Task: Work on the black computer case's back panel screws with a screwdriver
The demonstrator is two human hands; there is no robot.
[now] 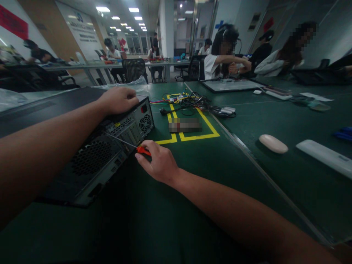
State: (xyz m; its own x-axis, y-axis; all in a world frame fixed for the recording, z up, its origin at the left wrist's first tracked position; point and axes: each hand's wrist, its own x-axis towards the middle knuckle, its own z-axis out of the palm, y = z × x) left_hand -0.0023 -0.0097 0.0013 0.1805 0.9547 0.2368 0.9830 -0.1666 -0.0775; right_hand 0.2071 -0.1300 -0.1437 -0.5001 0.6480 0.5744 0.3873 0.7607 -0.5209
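Note:
A black desktop computer case (90, 157) lies on its side on the green table mat (192, 165), its rear panel with fan grille facing me. My left hand (119, 99) rests on the case's top far corner, fingers curled over the edge. My right hand (158, 161) is closed around the red handle of a screwdriver (143, 150). Its thin metal shaft runs left and up, with the tip at the case's rear panel near the expansion slots.
A tangle of coloured cables (189, 101) lies beyond yellow tape markings (192, 135). A white mouse (273, 143) and white keyboard (324, 157) sit to the right, past a table seam. Several people work at tables behind; a plastic bag (132, 84) lies beyond the case.

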